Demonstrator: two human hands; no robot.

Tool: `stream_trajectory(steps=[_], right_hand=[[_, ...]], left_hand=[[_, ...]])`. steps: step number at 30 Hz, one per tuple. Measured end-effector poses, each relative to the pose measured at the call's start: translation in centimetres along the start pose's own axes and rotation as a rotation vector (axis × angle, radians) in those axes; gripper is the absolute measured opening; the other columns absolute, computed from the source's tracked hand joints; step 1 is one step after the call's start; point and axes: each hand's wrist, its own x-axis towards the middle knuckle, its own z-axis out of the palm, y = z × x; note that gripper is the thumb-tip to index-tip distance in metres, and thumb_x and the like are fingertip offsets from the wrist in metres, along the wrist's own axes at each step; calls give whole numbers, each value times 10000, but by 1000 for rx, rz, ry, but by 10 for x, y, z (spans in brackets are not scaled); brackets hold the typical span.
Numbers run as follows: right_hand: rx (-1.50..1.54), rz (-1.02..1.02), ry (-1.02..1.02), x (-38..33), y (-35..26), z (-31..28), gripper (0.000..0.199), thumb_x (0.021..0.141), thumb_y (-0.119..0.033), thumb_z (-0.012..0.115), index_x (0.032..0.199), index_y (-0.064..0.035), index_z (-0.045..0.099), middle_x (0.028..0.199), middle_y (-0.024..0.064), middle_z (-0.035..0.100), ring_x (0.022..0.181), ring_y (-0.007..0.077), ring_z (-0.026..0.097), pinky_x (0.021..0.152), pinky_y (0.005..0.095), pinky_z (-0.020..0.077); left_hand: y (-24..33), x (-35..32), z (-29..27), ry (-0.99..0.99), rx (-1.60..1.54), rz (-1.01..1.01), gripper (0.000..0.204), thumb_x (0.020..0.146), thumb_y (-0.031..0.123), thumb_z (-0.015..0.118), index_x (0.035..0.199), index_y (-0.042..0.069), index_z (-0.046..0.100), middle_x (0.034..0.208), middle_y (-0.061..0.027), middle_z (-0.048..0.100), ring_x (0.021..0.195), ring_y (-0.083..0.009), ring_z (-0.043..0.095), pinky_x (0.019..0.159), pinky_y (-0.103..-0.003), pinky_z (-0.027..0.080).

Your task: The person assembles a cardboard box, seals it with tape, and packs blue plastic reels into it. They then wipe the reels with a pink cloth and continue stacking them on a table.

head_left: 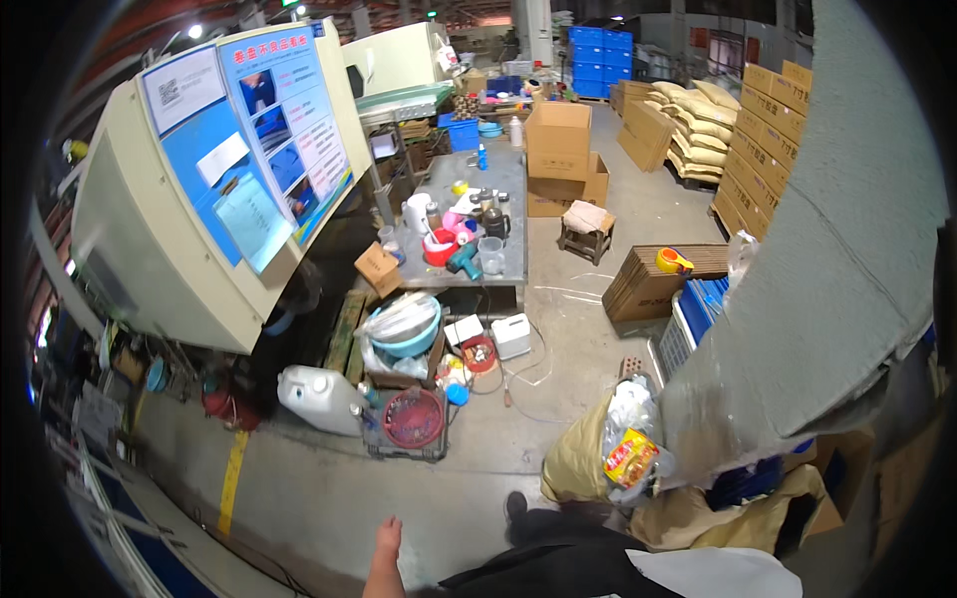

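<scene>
The left hand (387, 538) hangs open and holds nothing, low over the grey floor (478, 498). A red basket (414, 419) and white jug (319, 399) sit just beyond it. The right hand is out of sight.

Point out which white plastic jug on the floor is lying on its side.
The large white jug left of the red-topped crate, nearest the left hand, lies on its side. The smaller white jug near the table stands upright.
</scene>
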Motion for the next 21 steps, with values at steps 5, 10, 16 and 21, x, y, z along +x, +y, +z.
stream_trajectory(steps=[5,10,16,21], right_hand=[[220,-84,187,59,-121,-61,595,947,-485,487,1346,-46,532,1328,209,568,1237,337,540,1044,402,406],[421,-413,481,119,-317,-215,583,952,-451,526,1361,-35,517,1309,210,586,1221,315,560,1028,382,421],[161,-800,449,80,-482,-422,567,978,-484,494,1407,-113,494,1336,186,570,1221,328,559,1022,374,434],[297,-464,463,204,-399,-485,627,938,-541,488,1373,-90,523,1320,194,578,1225,361,544,1034,418,424]], left_hand=[[135,115,24,-12,-258,129,489,935,321,555,1328,29,549,1002,-101,667,848,-204,603,777,-358,485],[93,187,49,-517,234,123,406,964,302,540,1229,-4,584,1102,-143,665,996,-232,629,900,-361,484],[188,262,107,-824,490,45,398,957,298,538,1242,24,580,1094,-170,663,1021,-234,632,891,-379,490],[344,384,196,-908,548,198,394,950,294,536,1253,46,577,1088,-193,661,1042,-236,635,884,-394,495]])
